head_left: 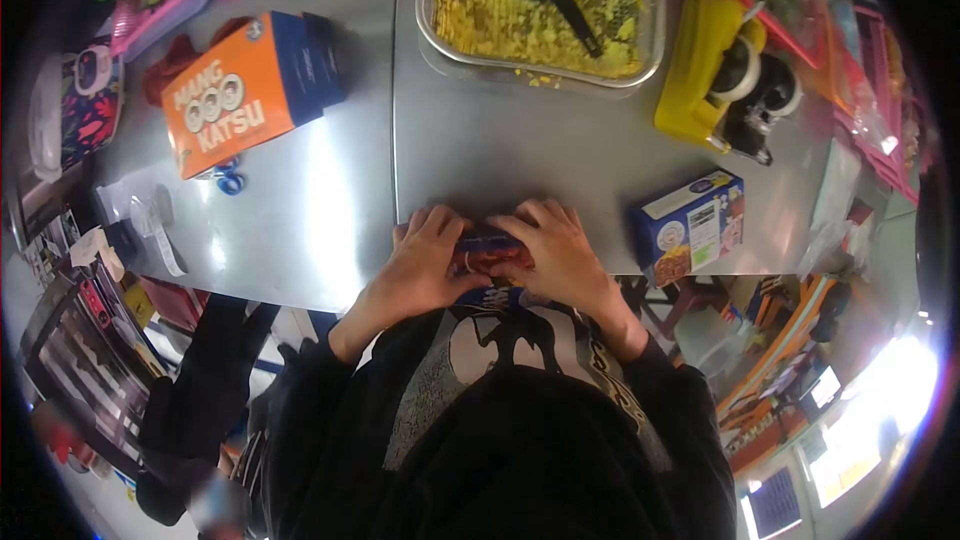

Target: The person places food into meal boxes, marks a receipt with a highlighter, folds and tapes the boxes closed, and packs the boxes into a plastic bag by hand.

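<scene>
At the near edge of the metal table, a small dark blue box with a reddish food picture [488, 253] sits between my two hands. My left hand [424, 265] wraps round its left side, fingers over the far edge and thumb on the near face. My right hand [562, 258] grips the right side the same way. Both hands cover much of the box, so its flaps are hidden. To the right of my right hand stands a similar blue box [690, 227] with a food picture and a white label panel.
A clear tray [535, 75] of yellow crumbly food holds a black spoon [570, 15]. Right of it stands a yellow tape dispenser [690, 80]. An orange box [225, 100] and blue-handled scissors [231, 178] lie to the left. Another person's dark-clothed legs [200, 370] show at lower left.
</scene>
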{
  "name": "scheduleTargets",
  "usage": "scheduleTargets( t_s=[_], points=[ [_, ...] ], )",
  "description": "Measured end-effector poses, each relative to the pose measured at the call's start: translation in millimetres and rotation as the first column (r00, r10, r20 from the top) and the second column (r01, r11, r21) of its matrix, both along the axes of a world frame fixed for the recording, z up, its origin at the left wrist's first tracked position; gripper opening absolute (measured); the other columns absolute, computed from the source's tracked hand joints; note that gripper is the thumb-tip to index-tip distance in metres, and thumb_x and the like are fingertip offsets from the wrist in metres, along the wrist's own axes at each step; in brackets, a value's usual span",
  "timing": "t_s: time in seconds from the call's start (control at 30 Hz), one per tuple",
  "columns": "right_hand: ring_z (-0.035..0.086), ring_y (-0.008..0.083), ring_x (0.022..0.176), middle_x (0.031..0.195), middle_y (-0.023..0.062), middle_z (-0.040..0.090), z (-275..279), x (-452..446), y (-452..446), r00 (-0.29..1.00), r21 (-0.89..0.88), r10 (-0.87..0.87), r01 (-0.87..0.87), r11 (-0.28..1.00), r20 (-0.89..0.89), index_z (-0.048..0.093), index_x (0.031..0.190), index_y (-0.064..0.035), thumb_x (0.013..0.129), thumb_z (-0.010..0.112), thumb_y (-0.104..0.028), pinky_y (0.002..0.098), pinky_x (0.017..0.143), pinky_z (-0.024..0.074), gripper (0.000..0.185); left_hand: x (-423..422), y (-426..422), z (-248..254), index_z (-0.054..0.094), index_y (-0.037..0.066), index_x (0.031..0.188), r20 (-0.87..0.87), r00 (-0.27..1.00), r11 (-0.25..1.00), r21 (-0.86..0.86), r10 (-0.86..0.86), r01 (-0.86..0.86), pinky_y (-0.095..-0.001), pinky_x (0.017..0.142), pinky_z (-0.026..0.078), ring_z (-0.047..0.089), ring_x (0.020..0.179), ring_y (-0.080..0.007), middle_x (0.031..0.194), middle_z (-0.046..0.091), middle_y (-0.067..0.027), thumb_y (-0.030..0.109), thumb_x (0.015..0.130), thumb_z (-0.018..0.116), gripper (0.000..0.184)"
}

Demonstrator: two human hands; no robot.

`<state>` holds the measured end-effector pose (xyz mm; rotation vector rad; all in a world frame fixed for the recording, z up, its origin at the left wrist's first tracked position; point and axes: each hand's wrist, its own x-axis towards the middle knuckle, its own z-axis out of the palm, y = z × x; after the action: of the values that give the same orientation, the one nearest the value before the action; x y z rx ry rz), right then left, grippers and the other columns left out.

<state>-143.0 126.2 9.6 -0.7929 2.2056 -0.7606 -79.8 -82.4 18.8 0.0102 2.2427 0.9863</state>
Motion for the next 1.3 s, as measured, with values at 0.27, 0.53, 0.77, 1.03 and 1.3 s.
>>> scheduleTargets(
  t_s=[0.27,0.53,0.77,1.03,1.3],
  points=[
    [0.052,0.0297,0.103,0.106,0.0095,0.054,5,-3,-15,0.986,0.054,-0.035,0.026,0.998,0.16,0.067,0.114,-0.0115,0.07,0.078,-0.027,0.0403,0.089,0.0441,0.048,-1,-9,-7,0.058,0.006,0.112,-0.022,0.998,0.996,0.067,0.065,-0.063,-0.0487,0.093,0.038,0.051,0.109,-0.031,0.115,0.054,-0.0094,0.031,0.072,0.079,0.052],
    [0.051,0.0314,0.103,0.111,0.0117,0.053,8,-8,-16,0.986,0.043,-0.016,0.009,0.999,0.164,0.066,0.11,-0.0067,0.07,0.078,-0.019,0.044,0.087,0.0439,0.043,0,-16,-14,0.063,0.008,0.109,-0.076,0.991,0.988,0.115,0.108,-0.098,-0.0446,0.091,0.041,0.054,0.103,-0.0286,0.114,0.055,-0.0079,0.029,0.072,0.078,0.045],
    [0.052,0.0312,0.104,0.11,0.011,0.054,7,-13,-17,0.981,0.035,0.016,-0.023,0.999,0.196,0.067,0.107,-0.0064,0.07,0.078,-0.019,0.0446,0.086,0.0447,0.041,0,-18,-16,0.065,0.008,0.107,-0.11,0.991,0.992,0.109,0.076,-0.064,-0.0441,0.087,0.043,0.055,0.102,-0.0278,0.111,0.055,-0.0071,0.031,0.072,0.078,0.044],
    [0.055,0.0292,0.096,0.102,0.0088,0.056,8,-19,-16,0.978,-0.02,0.056,-0.053,0.998,0.202,0.068,0.103,-0.0069,0.065,0.081,-0.018,0.0415,0.081,0.0475,0.042,3,-19,-15,0.066,0.01,0.106,-0.112,0.992,0.991,0.126,0.065,-0.051,-0.0486,0.094,0.042,0.055,0.108,-0.0295,0.108,0.055,-0.0058,0.033,0.072,0.079,0.043],
    [0.061,0.0306,0.083,0.086,0.0097,0.06,-12,-43,-20,0.956,-0.061,-0.011,0.03,0.998,0.294,0.065,0.096,-0.0039,0.078,0.071,-0.009,0.0416,0.074,0.0486,0.02,5,-17,-14,0.067,0.011,0.105,-0.107,0.991,0.989,0.134,0.076,-0.061,-0.0522,0.098,0.04,0.055,0.112,-0.0312,0.108,0.054,-0.0069,0.032,0.072,0.079,0.041]
  ],
)
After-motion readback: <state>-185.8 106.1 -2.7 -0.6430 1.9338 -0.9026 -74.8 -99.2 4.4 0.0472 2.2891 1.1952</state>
